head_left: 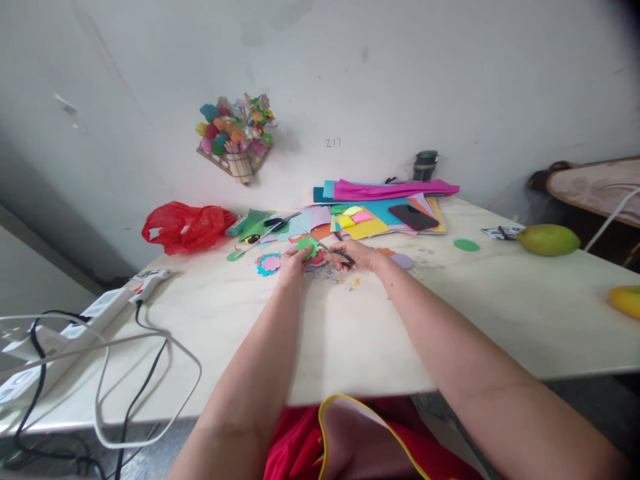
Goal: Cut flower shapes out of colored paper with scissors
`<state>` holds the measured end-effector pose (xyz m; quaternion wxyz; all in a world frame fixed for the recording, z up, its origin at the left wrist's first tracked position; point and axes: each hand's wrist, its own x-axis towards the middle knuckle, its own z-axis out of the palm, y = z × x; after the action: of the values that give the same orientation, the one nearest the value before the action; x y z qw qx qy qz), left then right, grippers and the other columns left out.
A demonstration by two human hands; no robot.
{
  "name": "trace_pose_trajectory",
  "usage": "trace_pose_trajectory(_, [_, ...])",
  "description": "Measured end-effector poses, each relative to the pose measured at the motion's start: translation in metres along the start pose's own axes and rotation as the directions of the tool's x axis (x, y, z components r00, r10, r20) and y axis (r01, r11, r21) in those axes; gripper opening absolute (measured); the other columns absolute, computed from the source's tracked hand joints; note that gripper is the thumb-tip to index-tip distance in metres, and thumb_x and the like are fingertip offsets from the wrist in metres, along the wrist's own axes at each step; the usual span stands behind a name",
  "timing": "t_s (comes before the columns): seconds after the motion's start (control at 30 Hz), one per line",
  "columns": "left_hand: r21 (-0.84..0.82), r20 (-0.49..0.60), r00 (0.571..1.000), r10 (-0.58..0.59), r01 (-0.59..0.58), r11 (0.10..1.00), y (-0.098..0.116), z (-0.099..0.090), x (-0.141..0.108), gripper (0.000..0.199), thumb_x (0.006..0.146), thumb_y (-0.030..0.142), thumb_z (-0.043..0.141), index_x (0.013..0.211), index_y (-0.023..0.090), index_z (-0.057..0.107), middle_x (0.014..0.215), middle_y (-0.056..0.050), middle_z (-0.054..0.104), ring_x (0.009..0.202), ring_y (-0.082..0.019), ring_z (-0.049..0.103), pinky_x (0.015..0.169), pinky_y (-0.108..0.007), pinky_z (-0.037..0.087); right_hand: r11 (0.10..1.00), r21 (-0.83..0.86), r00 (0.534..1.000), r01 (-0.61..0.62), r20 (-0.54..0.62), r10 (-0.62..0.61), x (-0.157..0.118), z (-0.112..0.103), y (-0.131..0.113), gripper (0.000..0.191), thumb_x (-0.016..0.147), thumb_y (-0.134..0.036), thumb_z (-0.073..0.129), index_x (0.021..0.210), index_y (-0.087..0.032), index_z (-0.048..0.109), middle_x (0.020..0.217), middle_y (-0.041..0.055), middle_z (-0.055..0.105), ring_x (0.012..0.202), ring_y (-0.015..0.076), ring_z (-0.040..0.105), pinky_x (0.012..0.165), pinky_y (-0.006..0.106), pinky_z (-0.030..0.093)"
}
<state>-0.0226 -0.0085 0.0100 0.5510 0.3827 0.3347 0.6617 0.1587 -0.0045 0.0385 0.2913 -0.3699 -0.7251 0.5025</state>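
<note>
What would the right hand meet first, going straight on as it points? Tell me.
Most likely the green paper flower in the left hand, just beyond the scissors that the right hand holds; exact depth is unclear.

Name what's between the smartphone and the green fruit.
In the head view, from the smartphone to the green fruit: an edge of the paper sheets, a green paper disc, then a small packet.

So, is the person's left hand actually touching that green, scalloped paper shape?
Touching: the head view shows the left hand pinching the green, scalloped paper shape at its near edge.
</note>
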Motion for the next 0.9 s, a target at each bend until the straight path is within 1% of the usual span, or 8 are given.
trace_pose_trajectory(0.13, [0.007,0.002,1.0,-0.003,0.003,1.0,0.0008,-0.0001,-0.0005,0.036,0.045,0.028,0.092,0.069,0.015,0.069,0.069,-0.005,0.07,0.078,-0.025,0.073,0.082,-0.04,0.058,1.0,0.018,1.0,-0.013,0.001,0.013,-0.0014,0.0014,-0.0038,0.039,0.071,-0.048,0.077,0.067,-0.015,0.056,0.049,-0.0038,0.054,0.04,0.0057,0.044,0.039,0.019,0.03])
trace_pose_trajectory(0.23, [0.011,-0.012,1.0,0.003,-0.003,1.0,0.0008,-0.0005,-0.0001,0.034,0.047,0.027,0.091,0.069,0.015,0.069,0.07,-0.005,0.071,0.077,-0.024,0.072,0.081,-0.04,0.059,0.999,0.03,1.0,-0.025,0.007,0.024,-0.0029,0.002,-0.0065,0.039,0.069,-0.046,0.079,0.067,-0.014,0.057,0.049,-0.0042,0.054,0.04,0.0055,0.043,0.04,0.019,0.031])
trace_pose_trajectory(0.43, [0.001,-0.015,1.0,0.003,-0.003,1.0,0.0006,-0.0007,0.0004,0.034,0.045,0.027,0.09,0.068,0.015,0.068,0.068,-0.004,0.07,0.071,-0.021,0.071,0.078,-0.037,0.059,0.999,0.034,1.0,-0.028,0.012,0.028,-0.0024,0.0009,-0.0052,0.037,0.07,-0.044,0.078,0.068,-0.014,0.057,0.048,-0.0044,0.053,0.039,0.0057,0.043,0.039,0.019,0.03])
trace_pose_trajectory(0.67, [-0.012,-0.031,1.0,0.004,-0.004,1.0,0.0016,0.0007,-0.0008,0.034,0.045,0.027,0.09,0.068,0.013,0.069,0.069,-0.005,0.07,0.07,-0.021,0.071,0.082,-0.037,0.058,0.999,0.037,1.0,-0.008,0.016,0.008,0.0,-0.0011,-0.0009,0.033,0.07,-0.041,0.078,0.068,-0.014,0.059,0.047,-0.0039,0.054,0.039,0.0057,0.043,0.038,0.019,0.031])
trace_pose_trajectory(0.9, [-0.003,-0.032,0.999,0.01,-0.01,1.0,0.0008,0.0,0.0001,0.034,0.045,0.028,0.09,0.067,0.015,0.067,0.066,-0.003,0.07,0.071,-0.023,0.072,0.079,-0.038,0.059,0.999,0.053,1.0,-0.008,0.025,0.007,0.002,-0.0005,0.0,0.035,0.069,-0.039,0.08,0.063,-0.014,0.057,0.047,-0.0041,0.052,0.039,0.0055,0.043,0.036,0.019,0.031])
